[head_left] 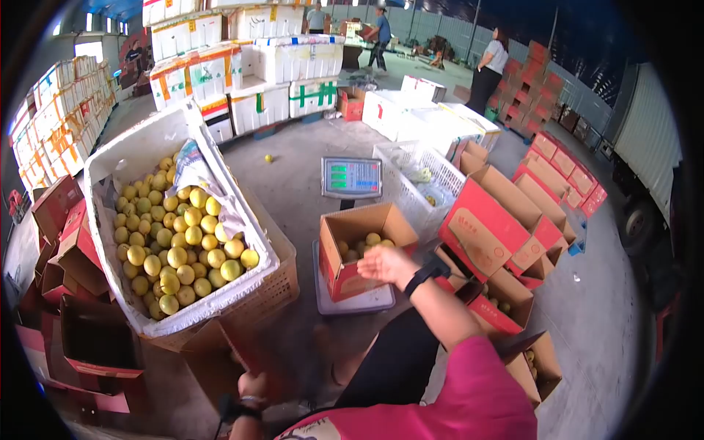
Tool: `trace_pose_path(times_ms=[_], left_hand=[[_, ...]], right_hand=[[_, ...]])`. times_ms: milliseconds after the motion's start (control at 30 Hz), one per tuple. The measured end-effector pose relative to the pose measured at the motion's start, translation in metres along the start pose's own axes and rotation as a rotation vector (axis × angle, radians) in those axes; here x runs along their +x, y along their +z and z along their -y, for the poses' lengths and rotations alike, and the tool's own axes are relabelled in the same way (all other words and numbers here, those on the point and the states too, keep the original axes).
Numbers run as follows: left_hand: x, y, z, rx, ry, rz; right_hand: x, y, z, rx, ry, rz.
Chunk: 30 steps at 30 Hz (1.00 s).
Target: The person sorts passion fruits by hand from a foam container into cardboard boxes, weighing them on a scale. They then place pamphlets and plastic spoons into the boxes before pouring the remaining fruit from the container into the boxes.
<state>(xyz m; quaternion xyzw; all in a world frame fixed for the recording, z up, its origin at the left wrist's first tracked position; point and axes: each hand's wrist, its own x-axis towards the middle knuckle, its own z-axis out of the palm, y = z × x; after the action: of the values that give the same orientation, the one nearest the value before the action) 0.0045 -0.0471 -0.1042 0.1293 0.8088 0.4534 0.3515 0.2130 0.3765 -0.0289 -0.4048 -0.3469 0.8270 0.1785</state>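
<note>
My right hand (385, 265), a dark band on its wrist, is over the near right edge of a red and brown cardboard box (341, 275). Its fingers are stretched out, and nothing shows in them. Several round yellow fruits (372, 239) lie inside this box. The box stands on the platform (356, 302) of a scale, whose lit display (352, 177) faces me. Low in the view, my left hand (253, 385) is closed on the edge of another cardboard box (213, 359), partly dark and blurred. To the left, a white foam crate (139, 326) is heaped with yellow-green fruits (180, 253).
Open red cartons (484, 231) stand in a row at right, some with fruit. Empty cartons (99, 334) pile up at left. A white plastic basket (400, 180) sits behind the scale. Stacked foam boxes (260, 106), several people and a truck (653, 139) are farther off.
</note>
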Motion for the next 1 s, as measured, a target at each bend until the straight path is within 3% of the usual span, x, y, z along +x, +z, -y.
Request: trace_pose_path(times_ms=[33,67,100,167,233,300,367,433,467,533,567,633,700,733,767,833,900,967,1000], left_hand=[[0.005,0.02,0.001,-0.195,-0.092,0.025],[0.015,0.034,0.012,-0.179,-0.06,0.123],[0.007,0.04,-0.009,-0.208,-0.259,0.226],[-0.001,0.034,-0.029,-0.354,-0.367,0.412],[0.03,0.026,0.014,-0.016,0.242,0.25],[0.015,-0.02,-0.029,0.132,0.493,0.066],[0.026,-0.078,-0.043,0.106,0.59,-0.103],[0.006,-0.141,-0.097,0.086,0.571,-0.262],[0.032,-0.185,-0.078,0.158,0.694,-0.442],[0.041,-0.247,-0.088,-0.162,0.693,-0.498],[0.05,-0.275,-0.079,-0.161,0.761,-0.557],[0.053,-0.293,-0.081,-0.146,0.689,-0.626],[0.052,-0.271,-0.094,-0.083,0.638,-0.606],[0.053,-0.253,-0.106,0.013,0.619,-0.572],[0.076,-0.248,-0.081,0.031,0.634,-0.591],[0.083,-0.214,-0.099,0.132,0.556,-0.562],[0.102,-0.199,-0.11,0.455,0.683,-0.574],[0.123,-0.184,-0.118,0.641,0.69,-0.63],[0.136,-0.178,-0.117,0.644,0.664,-0.583]], right_hand=[[-0.038,0.024,0.024,-0.146,-0.06,-0.042],[-0.061,0.027,0.038,-0.171,-0.172,-0.041],[-0.093,0.035,0.053,-0.219,-0.289,-0.059],[-0.135,0.032,0.072,-0.273,-0.481,-0.119],[-0.156,0.021,0.079,-0.222,-0.581,-0.165],[-0.161,0.015,0.078,-0.208,-0.629,-0.16],[-0.156,0.035,0.071,-0.256,-0.602,-0.145],[-0.143,0.07,0.058,-0.352,-0.523,-0.126],[-0.132,0.093,0.052,-0.389,-0.469,-0.087],[-0.091,0.132,0.033,-0.52,-0.469,0.049],[-0.066,0.152,0.024,-0.595,-0.466,0.161],[-0.021,0.201,0.0,-0.662,-0.516,0.316],[0.031,0.248,-0.022,-1.052,-0.667,0.346],[0.046,0.268,-0.034,-1.133,-0.727,0.35],[0.061,0.29,-0.05,-1.207,-0.785,0.372],[0.114,0.313,-0.081,-1.341,-1.061,0.352],[0.122,0.341,-0.084,-1.533,-0.907,0.234],[0.141,0.357,-0.092,-1.815,-0.931,0.127],[0.131,0.371,-0.094,-1.805,-0.934,0.144]])
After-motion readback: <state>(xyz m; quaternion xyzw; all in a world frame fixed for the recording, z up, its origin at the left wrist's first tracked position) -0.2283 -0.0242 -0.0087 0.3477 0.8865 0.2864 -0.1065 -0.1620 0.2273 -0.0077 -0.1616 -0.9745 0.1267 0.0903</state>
